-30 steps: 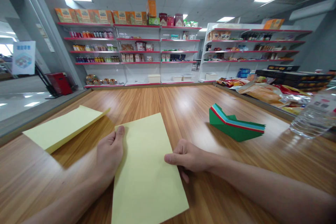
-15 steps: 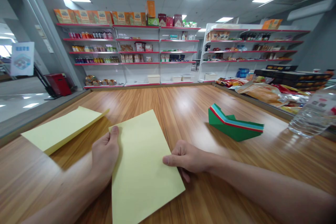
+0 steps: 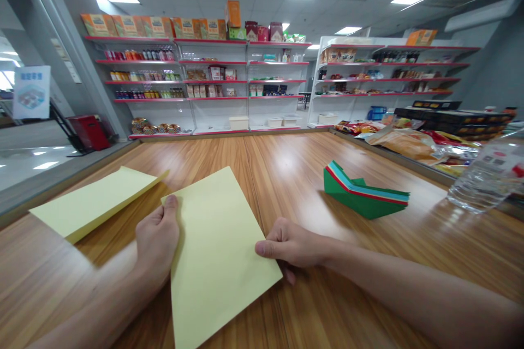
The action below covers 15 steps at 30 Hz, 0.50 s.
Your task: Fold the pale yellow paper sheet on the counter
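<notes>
Both hands pin a blank yellow sheet (image 3: 216, 251) at lower centre: left hand (image 3: 158, 240) flat with fingers extended, right hand (image 3: 292, 245) with fingers curled at its edge. The bottle (image 3: 487, 177) label at right and the shelf boxes (image 3: 155, 26) at upper left are too blurred to read.

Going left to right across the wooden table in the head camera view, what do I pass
Folded yellow sheet → left hand → flat yellow sheet → right hand → stack of folded coloured papers → clear plastic bottle.
</notes>
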{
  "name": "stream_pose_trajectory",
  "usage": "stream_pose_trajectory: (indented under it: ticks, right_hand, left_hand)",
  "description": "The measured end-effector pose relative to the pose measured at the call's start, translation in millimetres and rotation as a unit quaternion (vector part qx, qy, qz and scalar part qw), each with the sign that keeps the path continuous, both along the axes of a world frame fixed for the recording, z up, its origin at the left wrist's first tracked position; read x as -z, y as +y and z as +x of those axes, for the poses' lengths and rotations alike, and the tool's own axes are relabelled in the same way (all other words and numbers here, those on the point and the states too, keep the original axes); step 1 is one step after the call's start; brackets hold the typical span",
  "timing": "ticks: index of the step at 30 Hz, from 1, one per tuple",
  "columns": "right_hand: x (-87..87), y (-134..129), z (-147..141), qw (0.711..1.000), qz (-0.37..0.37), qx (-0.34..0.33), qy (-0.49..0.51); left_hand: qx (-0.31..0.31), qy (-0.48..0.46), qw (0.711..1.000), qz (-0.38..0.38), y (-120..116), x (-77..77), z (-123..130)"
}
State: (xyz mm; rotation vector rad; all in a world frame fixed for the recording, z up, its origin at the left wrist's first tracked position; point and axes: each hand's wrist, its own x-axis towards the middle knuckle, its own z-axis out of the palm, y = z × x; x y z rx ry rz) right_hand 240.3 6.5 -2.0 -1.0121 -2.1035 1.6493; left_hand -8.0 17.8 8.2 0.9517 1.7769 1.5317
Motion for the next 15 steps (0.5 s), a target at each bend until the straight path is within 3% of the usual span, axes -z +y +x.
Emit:
stream_pose_trajectory:
  ticks: [15]
  right_hand:
    - [-0.2,2.0,3.8,1.0,0.021,-0.011,-0.01]
  left_hand:
    - [-0.02,-0.02,0.999,0.022,12.6,10.8,-13.9]
